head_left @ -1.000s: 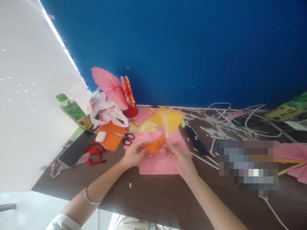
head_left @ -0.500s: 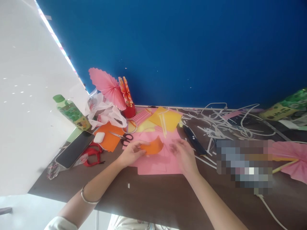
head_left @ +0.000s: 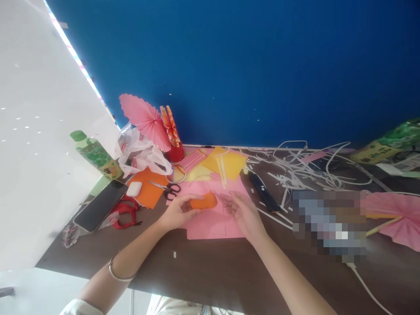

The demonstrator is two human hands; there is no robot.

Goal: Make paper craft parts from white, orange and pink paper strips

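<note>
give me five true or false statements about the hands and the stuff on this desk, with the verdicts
1. The left hand holds a small orange paper piece. True.
2. The black-handled scissors have their blades over a larger orange sheet. True.
3. The right hand grips the black-handled scissors. False: the black-handled scissors lie among the papers, out of both hands.
4. The smartphone lies to the right of the pink paper. False: the smartphone lies to the left of the pink paper.
5. A yellow paper sheet lies farther from the person than both hands. True.
</note>
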